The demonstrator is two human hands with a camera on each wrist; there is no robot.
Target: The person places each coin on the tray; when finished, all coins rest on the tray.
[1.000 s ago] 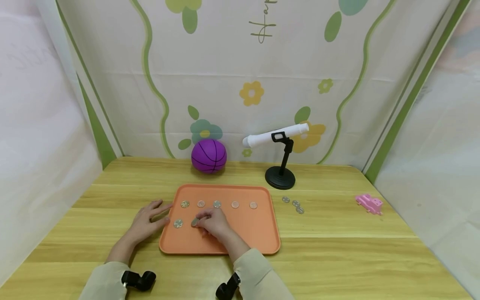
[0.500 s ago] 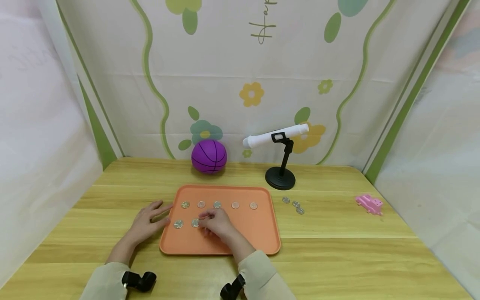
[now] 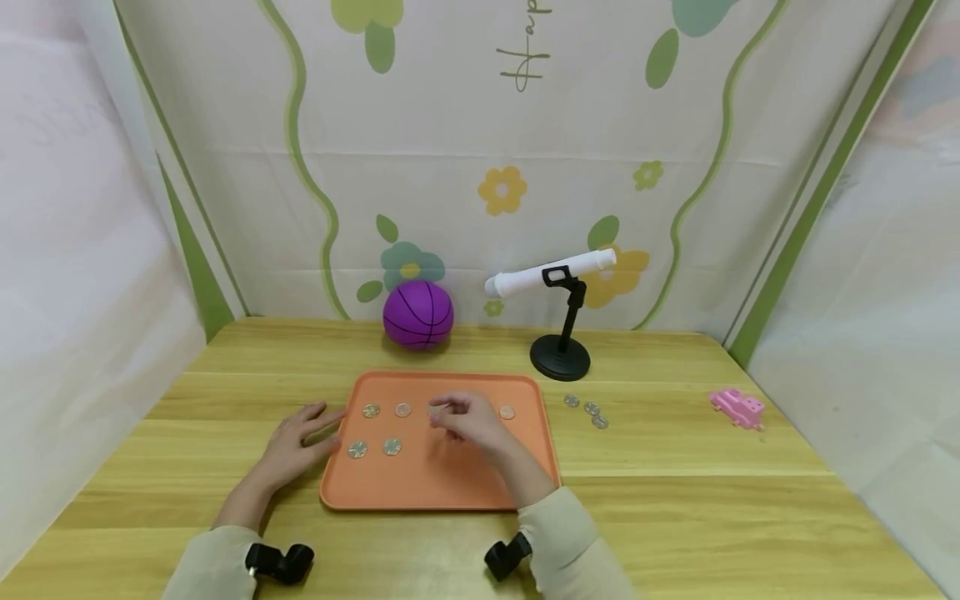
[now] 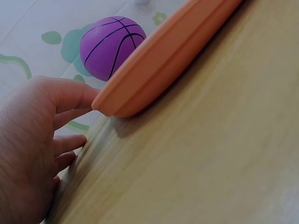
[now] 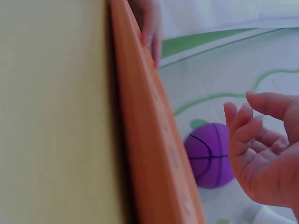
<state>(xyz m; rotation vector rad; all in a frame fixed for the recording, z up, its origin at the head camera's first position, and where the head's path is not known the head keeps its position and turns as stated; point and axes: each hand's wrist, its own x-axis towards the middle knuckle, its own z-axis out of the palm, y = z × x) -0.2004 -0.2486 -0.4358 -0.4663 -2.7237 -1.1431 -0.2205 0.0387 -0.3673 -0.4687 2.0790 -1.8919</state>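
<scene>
An orange tray [image 3: 420,492] lies on the table with several coins on it. Two silvery coins sit in its nearer row, a left coin [image 3: 357,450] and a right coin [image 3: 392,447]. Of the farther row, a gold-toned coin [image 3: 371,411] is leftmost and another coin [image 3: 507,412] rightmost; my right hand [image 3: 472,421] hides part of that row. This hand hovers above the tray, its fingers loosely bent and holding nothing in the right wrist view. My left hand [image 3: 288,446] has its fingers extended, fingertips touching the tray's left rim [image 4: 105,105].
To the tray's right lie three more coins [image 3: 592,409] on the table. A purple basketball [image 3: 418,315] and a white microphone [image 3: 525,279] on a black stand [image 3: 560,357] are behind the tray. Far right is a pink toy car [image 3: 738,408].
My right hand has let go of the coin, leaving it flat as the second in the nearer row, and has moved right and away from me. The left hand has stayed put.
</scene>
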